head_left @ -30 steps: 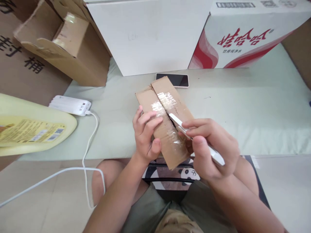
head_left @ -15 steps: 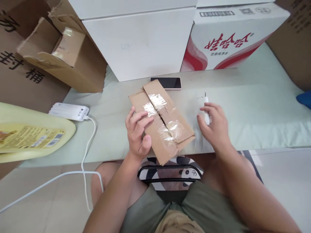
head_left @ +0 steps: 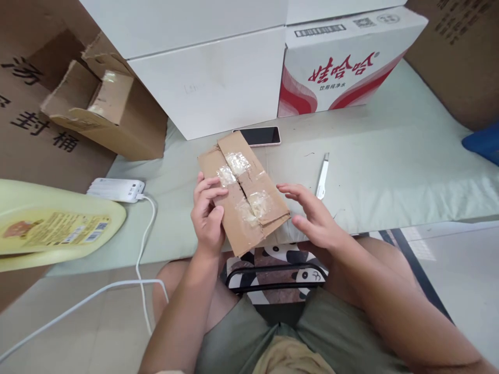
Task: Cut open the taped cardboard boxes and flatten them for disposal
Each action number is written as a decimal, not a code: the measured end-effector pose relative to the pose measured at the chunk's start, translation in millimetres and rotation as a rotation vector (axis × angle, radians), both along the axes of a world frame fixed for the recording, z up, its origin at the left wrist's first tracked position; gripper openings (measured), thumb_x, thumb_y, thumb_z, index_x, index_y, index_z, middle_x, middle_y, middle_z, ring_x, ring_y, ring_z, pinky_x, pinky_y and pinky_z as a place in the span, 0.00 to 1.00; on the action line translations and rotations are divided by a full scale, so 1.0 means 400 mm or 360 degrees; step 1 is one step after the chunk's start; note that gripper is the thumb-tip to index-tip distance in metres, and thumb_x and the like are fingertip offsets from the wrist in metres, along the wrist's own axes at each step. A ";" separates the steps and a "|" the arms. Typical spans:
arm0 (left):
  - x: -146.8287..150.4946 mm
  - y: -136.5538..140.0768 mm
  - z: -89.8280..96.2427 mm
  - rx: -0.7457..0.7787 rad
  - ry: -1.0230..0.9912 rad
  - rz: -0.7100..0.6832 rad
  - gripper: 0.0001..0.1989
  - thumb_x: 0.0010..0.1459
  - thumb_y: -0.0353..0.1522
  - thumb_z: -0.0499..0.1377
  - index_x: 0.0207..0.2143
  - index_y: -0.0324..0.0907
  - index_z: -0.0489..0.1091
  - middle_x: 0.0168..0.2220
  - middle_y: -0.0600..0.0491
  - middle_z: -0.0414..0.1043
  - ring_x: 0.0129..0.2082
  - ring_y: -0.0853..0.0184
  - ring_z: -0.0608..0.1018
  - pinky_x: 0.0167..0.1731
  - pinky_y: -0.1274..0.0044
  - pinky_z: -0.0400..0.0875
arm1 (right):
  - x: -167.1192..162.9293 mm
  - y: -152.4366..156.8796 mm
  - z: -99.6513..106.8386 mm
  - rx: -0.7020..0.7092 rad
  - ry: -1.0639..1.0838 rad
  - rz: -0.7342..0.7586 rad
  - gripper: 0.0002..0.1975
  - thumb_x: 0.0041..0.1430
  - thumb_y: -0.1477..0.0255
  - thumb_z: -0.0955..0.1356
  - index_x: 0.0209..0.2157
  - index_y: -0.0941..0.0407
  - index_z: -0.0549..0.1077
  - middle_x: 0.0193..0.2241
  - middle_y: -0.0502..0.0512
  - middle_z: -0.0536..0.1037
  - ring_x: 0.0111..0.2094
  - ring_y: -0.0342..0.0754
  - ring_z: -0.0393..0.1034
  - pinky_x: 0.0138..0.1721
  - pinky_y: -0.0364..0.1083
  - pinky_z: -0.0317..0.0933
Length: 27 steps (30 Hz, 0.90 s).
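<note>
A person is sitting at a pale green table (head_left: 390, 171), looking down at a flat cardboard parcel (head_left: 244, 189) whose taped seam is running along its top face. The left hand (head_left: 206, 213) is gripping the parcel's left edge, fingers curled over the top and thumb underneath, tilting the near end off the table edge. The right hand (head_left: 312, 215) is hovering just right of the parcel with fingers spread and holding nothing — not quite touching the cardboard, as far as can be told. A slim white cutter (head_left: 322, 175) is lying on the table right of the parcel, near that hand. Behind the parcel a phone (head_left: 258, 136) is lying face up, touching its far corner. Left of the parcel a white power bank (head_left: 117, 189) is trailing a cable (head_left: 144, 244). To pull the flaps apart cleanly, the free fingers would likely do best hooking into the split along the seam while the left hand is keeping the parcel steady — tugging gently so the cardboard is not tearing.
</note>
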State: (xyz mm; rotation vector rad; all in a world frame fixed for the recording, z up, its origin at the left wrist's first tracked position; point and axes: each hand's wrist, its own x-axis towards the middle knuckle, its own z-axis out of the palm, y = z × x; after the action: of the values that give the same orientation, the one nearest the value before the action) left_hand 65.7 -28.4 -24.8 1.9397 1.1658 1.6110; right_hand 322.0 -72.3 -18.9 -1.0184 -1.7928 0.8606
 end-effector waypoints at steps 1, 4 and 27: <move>-0.002 -0.002 0.003 -0.0015 -0.0015 0.0005 0.12 0.65 0.43 0.56 0.40 0.48 0.75 0.50 0.52 0.73 0.58 0.57 0.74 0.73 0.55 0.51 | -0.009 -0.006 0.006 0.0032 0.0049 0.0044 0.26 0.67 0.56 0.67 0.63 0.48 0.64 0.62 0.62 0.71 0.63 0.58 0.67 0.61 0.62 0.64; -0.004 -0.010 0.002 0.0028 -0.0020 -0.0027 0.11 0.66 0.40 0.54 0.43 0.49 0.75 0.50 0.52 0.74 0.58 0.58 0.74 0.73 0.56 0.50 | -0.033 -0.020 0.024 0.0020 0.0092 0.0044 0.30 0.63 0.63 0.71 0.64 0.46 0.61 0.62 0.62 0.69 0.64 0.58 0.66 0.62 0.60 0.65; 0.036 -0.042 0.001 -0.0285 -0.1002 0.0131 0.27 0.53 0.51 0.66 0.49 0.47 0.73 0.57 0.49 0.74 0.65 0.53 0.71 0.66 0.65 0.63 | -0.082 -0.016 0.040 -0.0274 0.0033 -0.0412 0.14 0.69 0.63 0.62 0.52 0.52 0.67 0.51 0.62 0.79 0.51 0.55 0.77 0.50 0.57 0.72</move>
State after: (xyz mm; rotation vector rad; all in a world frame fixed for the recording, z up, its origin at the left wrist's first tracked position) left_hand 80.0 -45.0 -24.3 1.1498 1.0758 1.8850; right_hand 289.3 -78.7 -3.1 -1.3146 -1.5464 0.8696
